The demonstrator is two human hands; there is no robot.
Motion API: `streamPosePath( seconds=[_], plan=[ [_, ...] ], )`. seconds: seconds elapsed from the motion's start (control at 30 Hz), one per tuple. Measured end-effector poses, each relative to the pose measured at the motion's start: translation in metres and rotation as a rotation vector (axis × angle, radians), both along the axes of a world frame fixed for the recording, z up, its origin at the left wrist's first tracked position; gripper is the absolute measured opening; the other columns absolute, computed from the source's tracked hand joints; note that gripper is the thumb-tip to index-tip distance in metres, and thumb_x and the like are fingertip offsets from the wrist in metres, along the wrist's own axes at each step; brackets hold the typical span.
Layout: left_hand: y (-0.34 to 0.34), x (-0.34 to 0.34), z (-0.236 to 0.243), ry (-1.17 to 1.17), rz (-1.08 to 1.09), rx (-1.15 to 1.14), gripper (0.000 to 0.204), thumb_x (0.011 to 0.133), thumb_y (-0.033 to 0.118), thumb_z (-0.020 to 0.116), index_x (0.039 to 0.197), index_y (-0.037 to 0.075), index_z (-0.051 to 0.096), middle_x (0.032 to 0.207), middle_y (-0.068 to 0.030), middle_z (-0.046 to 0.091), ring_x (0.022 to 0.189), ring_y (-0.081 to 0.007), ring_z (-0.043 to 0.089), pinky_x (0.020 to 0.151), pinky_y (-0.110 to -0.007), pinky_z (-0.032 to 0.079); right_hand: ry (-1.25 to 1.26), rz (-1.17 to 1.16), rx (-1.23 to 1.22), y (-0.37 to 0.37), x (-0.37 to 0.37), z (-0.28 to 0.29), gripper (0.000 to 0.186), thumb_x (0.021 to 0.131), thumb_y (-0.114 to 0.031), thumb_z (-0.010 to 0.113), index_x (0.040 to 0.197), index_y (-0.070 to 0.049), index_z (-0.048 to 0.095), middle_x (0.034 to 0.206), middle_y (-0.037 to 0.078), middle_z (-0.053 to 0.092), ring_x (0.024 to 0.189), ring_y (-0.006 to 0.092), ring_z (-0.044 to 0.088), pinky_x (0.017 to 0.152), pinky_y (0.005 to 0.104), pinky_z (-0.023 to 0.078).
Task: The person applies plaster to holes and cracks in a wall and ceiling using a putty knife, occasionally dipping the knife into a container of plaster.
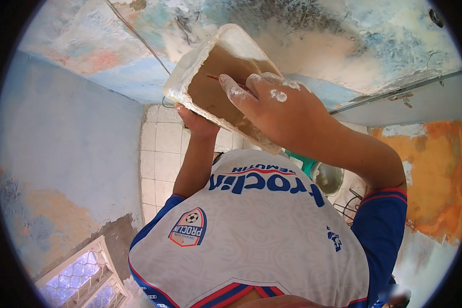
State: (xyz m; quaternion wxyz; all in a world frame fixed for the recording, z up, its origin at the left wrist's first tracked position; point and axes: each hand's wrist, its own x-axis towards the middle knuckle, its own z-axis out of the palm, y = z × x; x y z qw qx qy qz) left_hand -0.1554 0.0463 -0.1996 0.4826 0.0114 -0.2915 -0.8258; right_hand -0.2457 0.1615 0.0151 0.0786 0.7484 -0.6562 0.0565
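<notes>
A white rectangular plastic tub, its rim crusted with white paste, is tilted so that its beige-grey inside shows. My left hand grips it at the near left edge, thumb by the rim; the other fingers are hidden behind the tub. Over the tub's opening is my right hand, with dried white paste on the knuckles and thumb. It is closed around a thin reddish-brown tool, whose tip sticks out past the thumb. Most of this tool is covered by the hand, so its kind does not show.
A patchy, scraped wall rises beyond the tub, with a thin cable along it. Below are pale floor tiles, a green object, a round metal vessel and a dark wire rack. A latticed window is at lower left.
</notes>
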Motion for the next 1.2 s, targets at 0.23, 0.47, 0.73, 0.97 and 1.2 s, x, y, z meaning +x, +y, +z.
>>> streamPosePath(
  seconds=[0.23,0.47,0.73,0.97,1.2],
  plan=[
    [-0.006,-0.004,-0.017,0.074,-0.020,0.161,0.095,0.083,0.079,0.039,0.147,0.008,0.032,0.143,-0.0120,0.046,0.129,-0.0290,0.049,0.105,-0.043,0.043,-0.040,-0.005,0.101,-0.010,0.005,0.012,0.044,0.083,-0.014,0.065,0.124,-0.001,0.056,0.094,0.013,0.066,0.085,0.0253,0.070,0.068,0.0346,0.060],
    [-0.026,-0.004,-0.029,0.217,-0.101,0.065,0.099,0.081,0.080,0.042,0.148,0.007,0.030,0.145,-0.0154,0.043,0.131,-0.0317,0.046,0.107,-0.046,0.040,-0.085,-0.070,0.096,-0.002,-0.004,0.015,0.051,0.083,-0.007,0.062,0.133,-0.009,0.054,0.091,0.009,0.061,0.085,0.0252,0.064,0.069,0.0373,0.053],
    [-0.027,-0.005,0.006,-0.070,0.078,0.015,0.107,0.076,0.078,0.054,0.146,0.002,0.030,0.142,-0.0161,0.043,0.129,-0.0293,0.047,0.106,-0.043,0.042,0.060,-0.034,0.028,-0.011,-0.005,0.007,0.048,0.081,-0.016,0.068,0.128,-0.009,0.057,0.103,0.010,0.065,0.094,0.0271,0.068,0.073,0.0384,0.058],
    [-0.022,0.003,0.021,0.023,0.010,-0.104,0.110,0.071,0.075,0.061,0.146,0.001,0.028,0.141,-0.0184,0.043,0.129,-0.0329,0.046,0.107,-0.045,0.041,0.032,-0.066,0.115,-0.013,-0.006,-0.010,0.036,0.081,-0.009,0.062,0.117,-0.008,0.063,0.101,0.008,0.064,0.098,0.0257,0.064,0.073,0.0371,0.057],
    [-0.031,0.006,0.002,0.254,-0.072,-0.106,0.109,0.072,0.074,0.062,0.146,0.001,0.029,0.142,-0.0190,0.042,0.129,-0.0342,0.047,0.106,-0.046,0.042,-0.037,0.015,0.159,-0.013,0.004,-0.007,0.034,0.079,-0.006,0.063,0.113,-0.007,0.065,0.107,0.009,0.065,0.097,0.0264,0.066,0.078,0.0370,0.056]
  ],
)
